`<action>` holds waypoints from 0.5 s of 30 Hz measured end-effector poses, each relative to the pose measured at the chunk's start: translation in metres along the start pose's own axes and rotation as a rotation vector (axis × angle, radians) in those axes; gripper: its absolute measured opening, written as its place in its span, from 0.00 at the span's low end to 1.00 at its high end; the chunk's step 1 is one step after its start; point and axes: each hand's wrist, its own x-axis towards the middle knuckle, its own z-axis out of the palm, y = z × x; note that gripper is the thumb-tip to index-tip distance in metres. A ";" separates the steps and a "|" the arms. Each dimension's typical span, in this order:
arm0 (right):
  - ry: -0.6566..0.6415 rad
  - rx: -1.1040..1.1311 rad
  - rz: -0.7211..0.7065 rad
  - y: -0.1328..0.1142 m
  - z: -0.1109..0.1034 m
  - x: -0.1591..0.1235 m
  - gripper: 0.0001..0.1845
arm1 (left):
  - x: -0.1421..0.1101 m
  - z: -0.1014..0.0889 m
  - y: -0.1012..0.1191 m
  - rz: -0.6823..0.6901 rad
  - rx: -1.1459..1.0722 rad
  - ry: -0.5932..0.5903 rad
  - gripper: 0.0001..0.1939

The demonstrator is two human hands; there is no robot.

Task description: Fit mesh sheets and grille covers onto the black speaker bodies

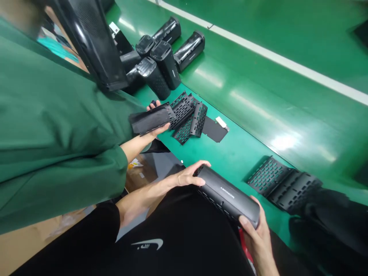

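Note:
Between my two hands lies a long, rounded black plastic housing (230,191), tilted and close to my body. It has small white lettering on top and slots along its lower side. My left hand (191,175) grips its far left end, thumb on the upper surface. The opposite end is held by my right hand (258,232), with the thumb on the near side and fingers around the back. Perforated black grille panels (283,184) lie on the green table just beyond my right hand.
At my left, a co-worker in a green top holds a black panel (152,118). More perforated panels (186,119), a flat dark sheet (215,129) and several black housings (161,63) rest on the green table (230,153). A large black housing (92,42) blocks the upper left.

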 end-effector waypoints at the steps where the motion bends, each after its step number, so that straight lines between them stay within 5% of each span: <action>1: -0.001 0.044 0.046 -0.002 0.003 -0.002 0.55 | 0.000 -0.001 -0.001 -0.008 0.032 -0.006 0.46; 7: -0.006 0.016 0.065 -0.018 0.010 -0.010 0.53 | -0.001 -0.002 0.002 0.032 0.150 -0.006 0.52; 15: 0.068 0.058 0.084 0.005 0.010 -0.004 0.55 | -0.008 0.009 -0.005 0.036 0.164 0.077 0.43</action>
